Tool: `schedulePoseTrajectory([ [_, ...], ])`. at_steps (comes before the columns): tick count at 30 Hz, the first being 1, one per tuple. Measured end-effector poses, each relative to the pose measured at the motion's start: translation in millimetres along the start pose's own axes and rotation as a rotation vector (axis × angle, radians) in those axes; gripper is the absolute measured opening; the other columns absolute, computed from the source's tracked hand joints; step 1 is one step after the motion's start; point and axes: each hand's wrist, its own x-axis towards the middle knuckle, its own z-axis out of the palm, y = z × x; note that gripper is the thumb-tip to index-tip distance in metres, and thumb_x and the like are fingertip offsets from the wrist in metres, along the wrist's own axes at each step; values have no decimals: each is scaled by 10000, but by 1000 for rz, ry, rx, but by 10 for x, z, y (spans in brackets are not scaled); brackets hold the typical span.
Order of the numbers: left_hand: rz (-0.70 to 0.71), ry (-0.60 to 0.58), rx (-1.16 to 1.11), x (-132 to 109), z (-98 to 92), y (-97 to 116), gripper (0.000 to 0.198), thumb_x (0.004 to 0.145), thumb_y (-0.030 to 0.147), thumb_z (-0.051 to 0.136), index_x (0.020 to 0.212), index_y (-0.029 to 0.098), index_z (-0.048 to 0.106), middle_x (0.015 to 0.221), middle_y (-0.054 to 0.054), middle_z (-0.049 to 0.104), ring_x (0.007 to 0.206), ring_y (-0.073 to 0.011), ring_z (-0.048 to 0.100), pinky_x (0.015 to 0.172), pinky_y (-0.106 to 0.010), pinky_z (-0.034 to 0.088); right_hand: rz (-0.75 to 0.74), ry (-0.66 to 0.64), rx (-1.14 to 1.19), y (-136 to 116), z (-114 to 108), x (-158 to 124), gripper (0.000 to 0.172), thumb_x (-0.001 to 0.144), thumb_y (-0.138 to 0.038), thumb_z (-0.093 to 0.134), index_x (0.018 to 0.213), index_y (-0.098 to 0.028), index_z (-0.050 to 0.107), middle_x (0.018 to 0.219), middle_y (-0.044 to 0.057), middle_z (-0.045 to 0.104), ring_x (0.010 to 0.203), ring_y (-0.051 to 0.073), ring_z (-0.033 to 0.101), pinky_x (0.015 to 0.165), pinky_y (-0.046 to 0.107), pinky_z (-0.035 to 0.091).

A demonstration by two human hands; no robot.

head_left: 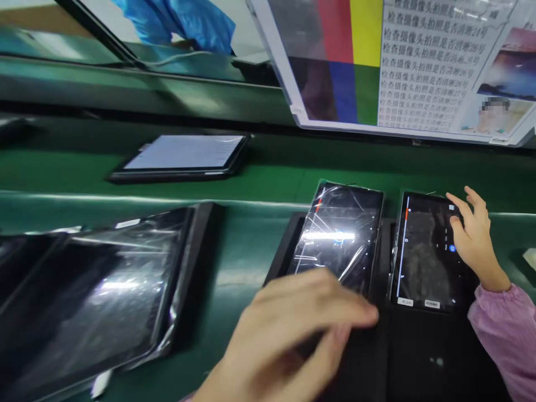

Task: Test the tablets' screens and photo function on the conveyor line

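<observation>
My right hand [475,237] is at the right edge of a tablet [422,262] with a lit, dark screen showing small icons. Its fingers are spread and hold nothing; whether a fingertip touches the glass I cannot tell. Slightly blurred, my left hand [288,329] hovers in front of a second tablet [339,229], which is covered in wrinkled clear film. The left index finger is stretched out, the thumb lies below it apart from the tip, and no object shows between them. That hand hides the lower part of the second tablet. Both tablets lie on black supports.
Several film-wrapped dark tablets [121,279] lie at left on the green work surface [234,268]. A tablet with a white screen [188,152] lies farther back. Behind stands a chart board [364,125] with colour blocks and printed text. Someone's blue sleeve [196,25] shows beyond.
</observation>
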Motion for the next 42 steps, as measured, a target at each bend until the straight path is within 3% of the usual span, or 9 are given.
schedulePoseTrajectory([
  [3, -21, 104, -134, 271, 122, -129, 141, 855, 128, 660, 833, 263, 693, 670, 33, 727, 556, -136, 662, 535, -252, 543, 73, 96, 96, 194, 39, -12, 451, 939, -236, 426, 1355, -251, 599, 1562, 132, 366, 1388, 350, 445, 1131, 646, 357],
  [6, -140, 191, -46, 348, 209, -312, 143, 847, 159, 680, 722, 228, 683, 627, 31, 706, 531, -126, 647, 539, -235, 525, 99, 138, 153, 279, 91, -35, 434, 932, -238, 416, 1316, -242, 618, 1540, 133, 384, 1401, 333, 431, 1147, 628, 349],
  [11, -310, 289, 87, 347, 181, -638, 166, 857, 270, 696, 697, 222, 693, 612, 49, 713, 606, -134, 694, 646, -229, 539, 42, 67, 117, 186, 138, -71, 412, 964, -215, 392, 1285, -268, 646, 1547, 107, 406, 1420, 335, 400, 1149, 629, 318],
  [16, -503, 368, 150, 351, 83, -885, 240, 864, 317, 659, 659, 203, 608, 609, 44, 672, 628, -136, 638, 697, -263, 484, 26, 32, 98, 72, 117, -72, 382, 999, -229, 380, 1247, -303, 662, 1538, 84, 426, 1407, 319, 414, 1134, 590, 324],
  [23, -555, 405, 94, 269, 69, -1096, 289, 882, 391, 611, 693, 225, 468, 568, 54, 559, 572, -139, 546, 635, -280, 433, 180, 75, 164, 138, 139, -64, 356, 982, -326, 404, 1263, -265, 615, 1484, 115, 481, 1396, 332, 433, 1134, 611, 290],
  [29, -486, 495, 31, 215, 85, -1223, 300, 859, 399, 620, 691, 240, 430, 527, 66, 487, 518, -141, 494, 565, -281, 397, 231, 64, 221, 146, 126, -74, 370, 977, -380, 412, 1284, -258, 580, 1472, 121, 484, 1389, 329, 440, 1136, 618, 278],
  [32, -435, 514, -13, 214, 83, -1248, 334, 884, 421, 647, 695, 235, 444, 527, 72, 472, 494, -128, 462, 541, -279, 383, 213, 68, 225, 141, 121, -80, 363, 978, -363, 423, 1292, -260, 574, 1478, 118, 484, 1388, 332, 440, 1133, 619, 285],
  [36, -402, 514, -90, 248, 104, -1224, 528, 892, 617, 677, 639, 220, 437, 501, 72, 402, 473, -115, 413, 509, -283, 350, 153, 69, 172, 111, 114, -88, 355, 997, -336, 419, 1312, -273, 571, 1486, 113, 473, 1385, 347, 436, 1124, 635, 296],
  [42, -400, 530, -165, 303, 105, -1231, 697, 897, 724, 602, 508, 204, 347, 475, 53, 336, 452, -98, 375, 487, -278, 338, -230, -146, 86, -99, 94, -122, 304, 1054, -332, 408, 1277, -290, 611, 1544, 103, 404, 1437, 356, 366, 1118, 622, 315],
])
